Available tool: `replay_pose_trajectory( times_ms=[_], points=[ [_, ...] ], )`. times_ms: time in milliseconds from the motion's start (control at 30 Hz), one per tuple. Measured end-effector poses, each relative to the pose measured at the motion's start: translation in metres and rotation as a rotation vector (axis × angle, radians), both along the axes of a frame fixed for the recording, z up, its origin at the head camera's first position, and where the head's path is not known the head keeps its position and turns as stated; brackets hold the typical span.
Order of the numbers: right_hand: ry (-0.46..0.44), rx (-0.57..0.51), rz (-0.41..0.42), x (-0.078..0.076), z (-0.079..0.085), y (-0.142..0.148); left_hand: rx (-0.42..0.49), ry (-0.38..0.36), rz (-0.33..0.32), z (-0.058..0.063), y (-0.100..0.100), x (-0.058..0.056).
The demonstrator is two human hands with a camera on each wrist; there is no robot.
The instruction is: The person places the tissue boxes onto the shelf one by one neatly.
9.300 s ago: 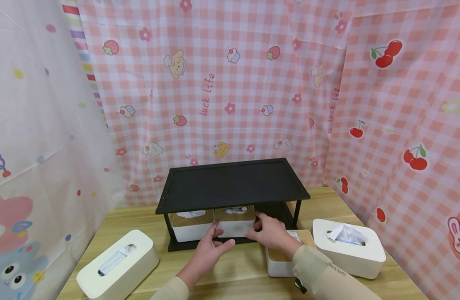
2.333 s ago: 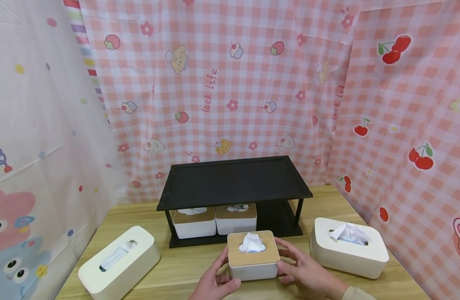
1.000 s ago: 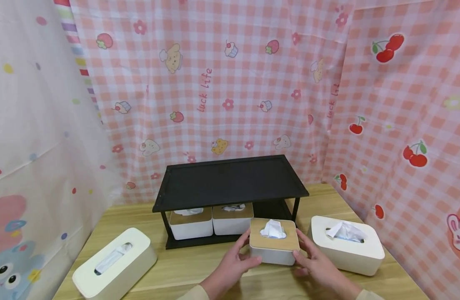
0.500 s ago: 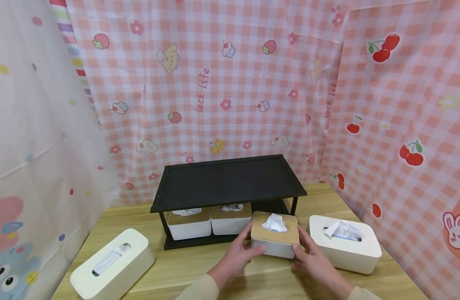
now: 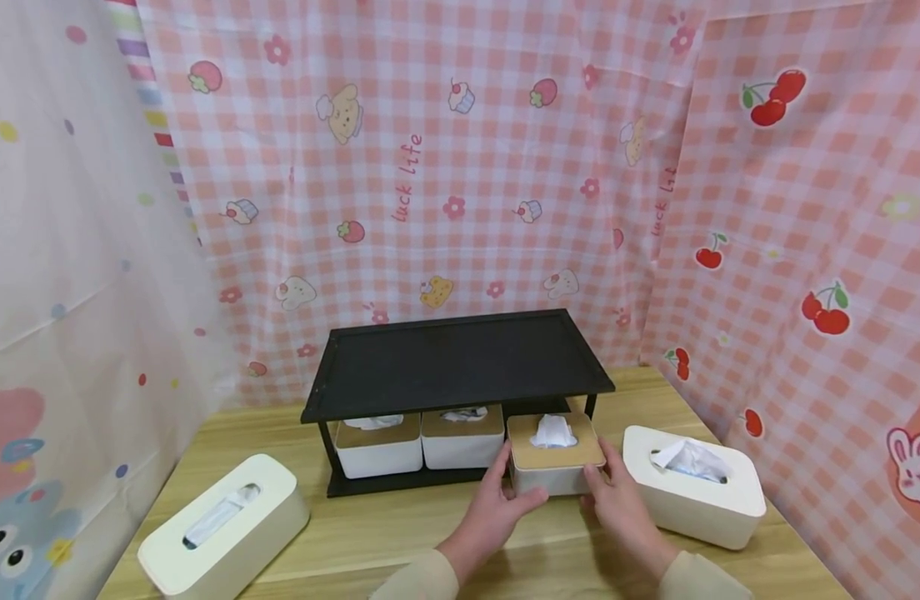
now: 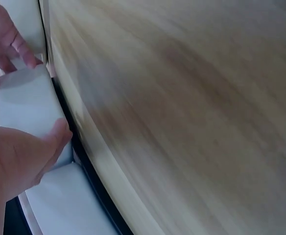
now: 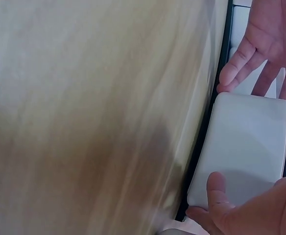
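In the head view, a small square tissue box with a white body and wood-coloured lid sits at the right front of the black two-tier shelf. A white tissue pokes from its slot. My left hand holds its left side, the thumb at the front corner. On the opposite side my right hand grips it, thumb against the front face. The right wrist view shows the box's white front between both hands, over the shelf's black lower edge. Two matching tissue boxes stand on the lower tier to its left.
A long cream tissue box lies angled on the wooden table at left. Another long cream box stands close to my right hand. The shelf's top board overhangs the lower tier. Patterned curtains enclose the back and sides.
Earlier the small tissue box stood at right on the table. Both hands then held it in front of the shelf, and have since moved it right and away from me to the lower tier's right front.
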State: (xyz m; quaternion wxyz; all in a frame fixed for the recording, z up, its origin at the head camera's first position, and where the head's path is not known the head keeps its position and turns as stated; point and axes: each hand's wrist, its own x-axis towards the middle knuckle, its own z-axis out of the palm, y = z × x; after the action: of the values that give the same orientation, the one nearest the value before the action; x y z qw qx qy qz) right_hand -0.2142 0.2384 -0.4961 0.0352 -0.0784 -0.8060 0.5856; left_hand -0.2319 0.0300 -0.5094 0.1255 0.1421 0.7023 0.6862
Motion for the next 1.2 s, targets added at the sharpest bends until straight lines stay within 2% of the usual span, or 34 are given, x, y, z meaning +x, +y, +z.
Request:
replay_pose_trajectory(
  times_ms=[233, 367, 567, 900, 1200],
  points=[
    [-0.006, 0.005, 0.005, -0.007, 0.004, -0.002, 0.037, -0.012, 0.02, 0.001, 0.007, 0.0],
    [-0.008, 0.023, -0.001, -0.009, 0.005, -0.004, -0.012, -0.025, 0.057, 0.003, 0.009, 0.0],
    [0.01, 0.104, -0.027, -0.01, 0.006, -0.004, -0.091, -0.075, 0.121, 0.008, 0.012, -0.002],
    [0.003, 0.179, -0.029, -0.013, 0.009, -0.001, -0.092, -0.041, 0.104, 0.007, 0.012, 0.004],
    [-0.02, 0.221, -0.025, -0.015, 0.01, 0.0, -0.055, -0.059, 0.115, 0.008, 0.014, -0.001]
  ],
)
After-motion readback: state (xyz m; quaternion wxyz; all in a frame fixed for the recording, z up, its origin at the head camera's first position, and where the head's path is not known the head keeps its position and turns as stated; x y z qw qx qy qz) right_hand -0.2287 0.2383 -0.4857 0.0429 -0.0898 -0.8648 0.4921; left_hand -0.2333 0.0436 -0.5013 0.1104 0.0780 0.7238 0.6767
